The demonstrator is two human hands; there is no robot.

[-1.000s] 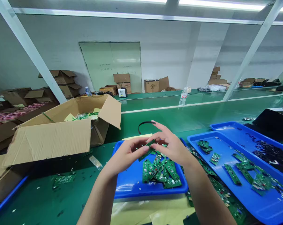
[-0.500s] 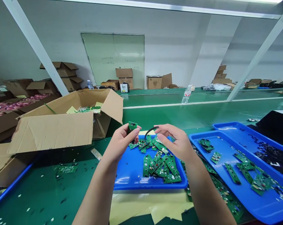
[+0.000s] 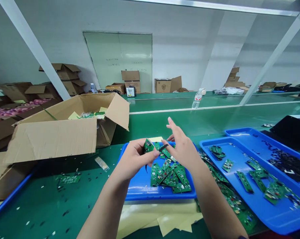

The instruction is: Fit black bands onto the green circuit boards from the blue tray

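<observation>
My left hand [image 3: 136, 158] is closed around a small green circuit board [image 3: 148, 145], held above the near blue tray [image 3: 140, 186]. My right hand [image 3: 181, 146] pinches a thin black cable [image 3: 163, 147] between thumb and forefinger right beside that board, while its other fingers stretch upward. Below both hands a heap of green circuit boards [image 3: 171, 172] lies in the tray.
An open cardboard box [image 3: 65, 129] stands to the left on the green belt [image 3: 184, 122]. Two more blue trays [image 3: 244, 166] with boards and black parts are at the right. Yellow sheets [image 3: 159, 219] lie under the near tray. A water bottle [image 3: 197, 98] stands further back.
Both hands have dropped and drawn together over the tray. The black cable now meets the board in my left hand, and my right fingers have spread upward.
</observation>
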